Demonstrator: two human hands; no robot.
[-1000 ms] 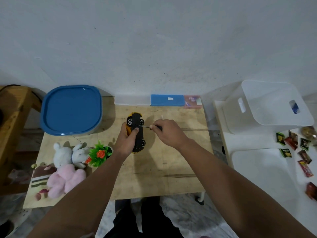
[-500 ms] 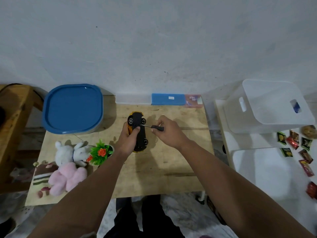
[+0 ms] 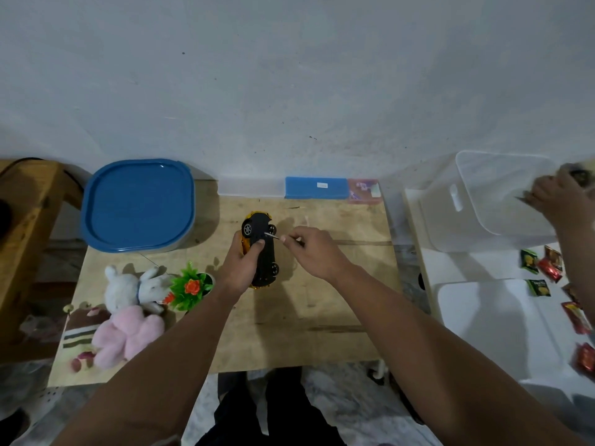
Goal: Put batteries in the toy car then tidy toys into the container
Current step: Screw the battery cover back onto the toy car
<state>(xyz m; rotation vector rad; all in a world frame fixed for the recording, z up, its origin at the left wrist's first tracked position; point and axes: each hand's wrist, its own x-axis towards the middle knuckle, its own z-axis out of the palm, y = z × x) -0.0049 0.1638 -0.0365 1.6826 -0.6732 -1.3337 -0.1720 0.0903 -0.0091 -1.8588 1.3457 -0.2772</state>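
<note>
A yellow toy car (image 3: 264,256) lies upside down on the wooden table (image 3: 322,304), its black underside and wheels facing up. My left hand (image 3: 242,266) grips its left side, thumb on the underside. My right hand (image 3: 310,251) pinches a small screwdriver (image 3: 272,235) whose thin metal tip touches the car's underside near the front wheels. A container with a blue lid (image 3: 138,206) stands at the table's back left. A white plush rabbit (image 3: 132,286), a pink plush toy (image 3: 127,334) and a small artificial plant (image 3: 190,286) lie at the left.
A blue and pink box (image 3: 331,187) lies along the wall behind the car. At the right stands a white table (image 3: 483,317) with a translucent white bin (image 3: 502,201), several snack packets (image 3: 547,268), and another person's hand (image 3: 553,197) reaching over the bin.
My right hand has turned on the screwdriver, hiding its black handle. Another person's hand has come in at the right, over the white bin. The car stays in place.
</note>
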